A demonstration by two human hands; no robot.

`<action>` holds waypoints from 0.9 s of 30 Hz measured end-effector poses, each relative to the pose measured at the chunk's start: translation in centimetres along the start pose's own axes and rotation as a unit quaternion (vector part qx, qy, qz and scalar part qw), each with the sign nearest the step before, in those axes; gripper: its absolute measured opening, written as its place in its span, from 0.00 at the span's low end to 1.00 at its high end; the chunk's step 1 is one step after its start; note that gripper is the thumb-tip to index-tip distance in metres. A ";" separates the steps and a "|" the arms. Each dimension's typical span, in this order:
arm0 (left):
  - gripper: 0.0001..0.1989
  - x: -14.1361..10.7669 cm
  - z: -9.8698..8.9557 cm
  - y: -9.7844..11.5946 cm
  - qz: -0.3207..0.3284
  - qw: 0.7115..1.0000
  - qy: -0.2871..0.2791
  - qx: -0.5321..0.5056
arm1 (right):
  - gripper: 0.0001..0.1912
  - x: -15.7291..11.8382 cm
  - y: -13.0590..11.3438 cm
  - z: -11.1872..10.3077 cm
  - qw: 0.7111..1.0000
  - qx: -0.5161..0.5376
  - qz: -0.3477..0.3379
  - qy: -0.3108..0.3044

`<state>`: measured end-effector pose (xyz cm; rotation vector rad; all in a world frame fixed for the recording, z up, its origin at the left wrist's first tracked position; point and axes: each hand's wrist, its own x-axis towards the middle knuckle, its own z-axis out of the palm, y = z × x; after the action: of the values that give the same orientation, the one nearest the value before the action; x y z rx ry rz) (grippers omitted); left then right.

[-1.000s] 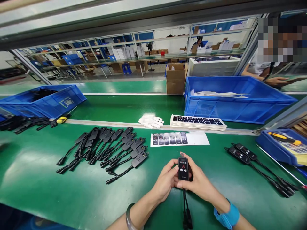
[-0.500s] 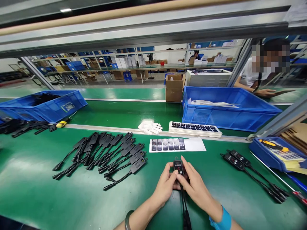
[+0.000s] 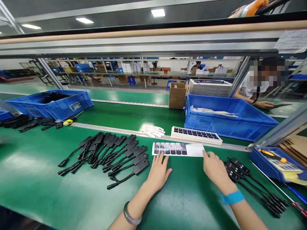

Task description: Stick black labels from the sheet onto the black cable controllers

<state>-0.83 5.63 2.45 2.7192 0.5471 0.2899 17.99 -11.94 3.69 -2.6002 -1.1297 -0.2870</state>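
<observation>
A white sticker sheet [image 3: 194, 150] lies on the green bench, with several black printed labels at its left and bare backing at its right. My left hand [image 3: 158, 171] has its fingers spread at the sheet's lower left edge, holding nothing. At the right end of the sheet is my right hand [image 3: 216, 169], its fingers loosely bent and apart, the forefinger at the sheet's edge; its thumb is hidden. Three labelled black controllers [image 3: 236, 169] with cables lie right of that hand. To the left, many black controllers [image 3: 140, 166] lie in a fanned pile.
Behind the sheet are a stack of label sheets [image 3: 196, 135] and a white glove [image 3: 153, 131]. Blue bins stand at left [image 3: 59, 107] and right [image 3: 230, 123]. A small blue tray [image 3: 268, 164] holds a yellow-handled cutter [image 3: 273, 155]. Across the bench sits a person [image 3: 251, 86].
The controller both hands held has joined the two at the right. My left hand moved to the sheet's left, my right hand to its right end. The camera view tilted up.
</observation>
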 end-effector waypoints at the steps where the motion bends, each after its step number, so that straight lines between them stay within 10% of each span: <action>1: 0.25 0.1 0.0 0.0 -0.002 1.000 -0.007 0.012 | 0.23 1.1 -0.5 0.6 0.999 0.039 -0.020 -0.001; 10: 0.25 -0.1 -0.3 0.5 -0.001 0.999 -0.001 0.047 | 0.13 6.3 -2.8 3.9 0.959 0.277 -0.011 0.066; 17: 0.25 -0.6 -3.0 0.7 -0.026 0.996 0.035 0.071 | 0.16 2.9 -0.9 1.2 0.886 0.407 0.138 0.176; 23: 0.15 -2.6 -6.6 -1.4 -0.253 0.954 0.010 0.160 | 0.13 -2.2 -2.9 -0.2 0.850 0.490 0.156 0.116; 27: 0.18 -2.6 -6.3 -1.7 -0.219 0.968 -0.041 0.117 | 0.12 -3.8 -3.9 0.3 0.825 0.534 0.158 0.090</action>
<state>-5.47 7.95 7.28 2.7132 1.1956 -0.0036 12.55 -11.89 3.00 -1.6343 -0.5008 0.1560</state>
